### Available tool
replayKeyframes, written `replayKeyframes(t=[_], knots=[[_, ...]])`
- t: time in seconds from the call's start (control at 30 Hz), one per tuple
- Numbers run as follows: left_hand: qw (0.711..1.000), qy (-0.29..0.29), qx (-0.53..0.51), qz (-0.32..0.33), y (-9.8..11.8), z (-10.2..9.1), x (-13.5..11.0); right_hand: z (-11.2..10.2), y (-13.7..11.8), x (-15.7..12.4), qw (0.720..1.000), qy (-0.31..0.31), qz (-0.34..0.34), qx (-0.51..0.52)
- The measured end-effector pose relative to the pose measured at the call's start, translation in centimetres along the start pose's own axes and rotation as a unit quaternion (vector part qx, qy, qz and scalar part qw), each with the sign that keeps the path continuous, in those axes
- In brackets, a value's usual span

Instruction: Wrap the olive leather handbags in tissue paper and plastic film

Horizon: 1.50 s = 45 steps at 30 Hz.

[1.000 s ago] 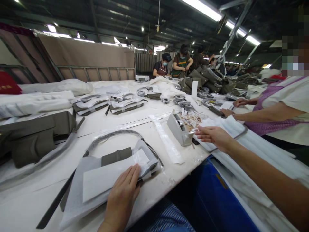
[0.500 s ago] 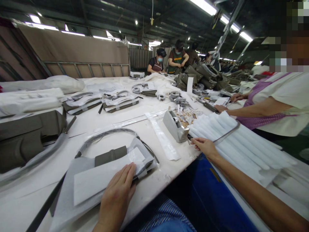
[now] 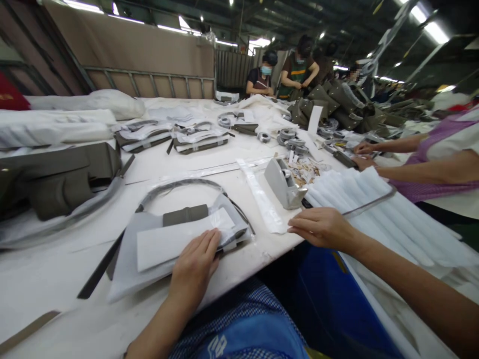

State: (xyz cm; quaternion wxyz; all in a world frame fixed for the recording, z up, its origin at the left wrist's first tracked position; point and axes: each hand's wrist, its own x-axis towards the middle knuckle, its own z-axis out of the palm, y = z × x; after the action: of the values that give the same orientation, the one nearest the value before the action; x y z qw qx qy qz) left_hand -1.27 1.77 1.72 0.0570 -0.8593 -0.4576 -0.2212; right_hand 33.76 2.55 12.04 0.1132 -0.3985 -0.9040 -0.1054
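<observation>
My left hand (image 3: 195, 264) lies flat with fingers stretched out on a white wrapped packet (image 3: 175, 242) that holds a grey-green strap part (image 3: 186, 215) and a dark curved cord (image 3: 179, 186). My right hand (image 3: 322, 228) hovers at the table's near edge, fingers pinched together near the end of a clear tape strip (image 3: 262, 199); what it pinches, if anything, is too small to make out. A grey tape dispenser (image 3: 284, 183) stands just beyond that hand.
White foam sheets (image 3: 381, 214) lie stacked to the right, a co-worker's hands (image 3: 364, 154) beyond them. Grey-green bags (image 3: 56, 179) sit at left, wrapped parts (image 3: 198, 138) and tape rolls (image 3: 290, 139) mid-table. More people work at the far end. A blue bin (image 3: 329, 304) is below.
My right hand pulled back from the foam sheets past the dispenser to the table's near edge, close to the tape strip. My left hand stayed on the packet.
</observation>
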Motion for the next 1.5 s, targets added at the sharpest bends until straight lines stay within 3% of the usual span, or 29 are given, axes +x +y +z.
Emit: replayKeyframes(t=[0.23, 0.47, 0.67, 0.9, 1.03, 1.17, 1.3, 1.5], knots=[[0.999, 0.003, -0.038, -0.029, 0.4, -0.2, 0.3, 1.9, -4.1, 10.3, 0.979, -0.106, -0.146, 0.09], [0.998, 0.013, -0.049, -0.028, 0.5, -0.3, 0.4, 3.5, -5.2, 15.9, 0.953, -0.19, -0.224, 0.078], [0.998, 0.02, -0.052, -0.022, 0.5, -0.3, 0.4, 4.3, -5.6, 18.5, 0.938, -0.256, -0.228, 0.061], [0.998, 0.028, -0.053, -0.021, 0.4, 0.4, 0.1, 5.6, -5.9, 20.9, 0.901, -0.34, -0.265, 0.045], [0.998, 0.028, -0.049, -0.018, 0.4, 0.2, 0.1, 5.9, -5.2, 21.8, 0.873, -0.383, -0.278, 0.116], [0.998, 0.024, -0.055, -0.024, 0.4, 0.3, 0.1, 5.7, -4.6, 22.4, 0.847, -0.432, -0.248, 0.185], [0.998, 0.036, -0.055, -0.022, 0.3, 0.6, 0.0, 5.0, -5.4, 23.1, 0.858, -0.45, -0.223, 0.108], [0.998, 0.038, -0.045, -0.017, 0.3, 0.9, -0.1, 4.6, -7.9, 23.9, 0.862, -0.429, -0.268, -0.034]])
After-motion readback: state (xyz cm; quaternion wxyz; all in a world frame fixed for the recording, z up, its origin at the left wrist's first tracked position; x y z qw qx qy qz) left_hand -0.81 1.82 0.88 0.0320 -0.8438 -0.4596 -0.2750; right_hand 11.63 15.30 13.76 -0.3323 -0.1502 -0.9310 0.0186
